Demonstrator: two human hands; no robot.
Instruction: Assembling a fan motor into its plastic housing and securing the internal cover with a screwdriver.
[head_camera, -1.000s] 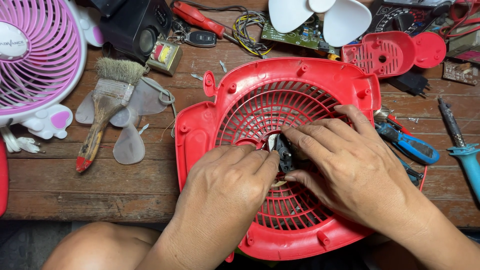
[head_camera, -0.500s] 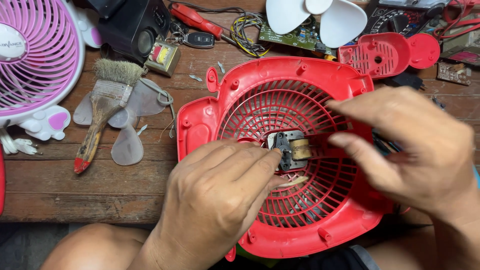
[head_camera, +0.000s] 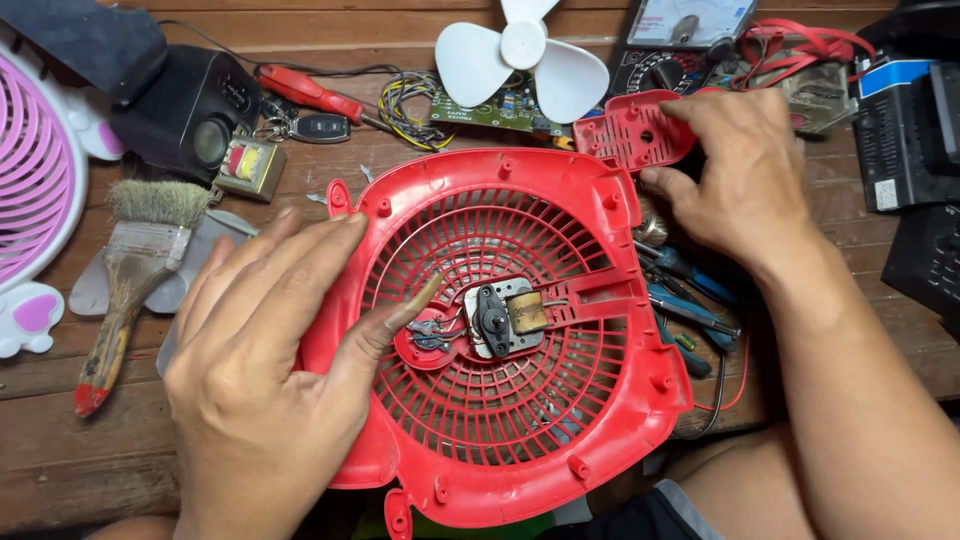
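Grille (head_camera: 520, 400) lies at the bench's near edge, middle | our left hand (head_camera: 270, 370) flat and spread on its left rim, thumb by the motor (head_camera: 505, 318) | our right hand (head_camera: 745, 185) loosely closed around the red cover (head_camera: 625, 130) toward the far edge | motor seated with wires attached; white blades (head_camera: 525, 60) off, lying apart.

Open grille (head_camera: 520, 400) centre around motor (head_camera: 505, 318); tools (head_camera: 690, 295) crowding right edge

Glossy red plastic fan grille (head_camera: 520, 440)
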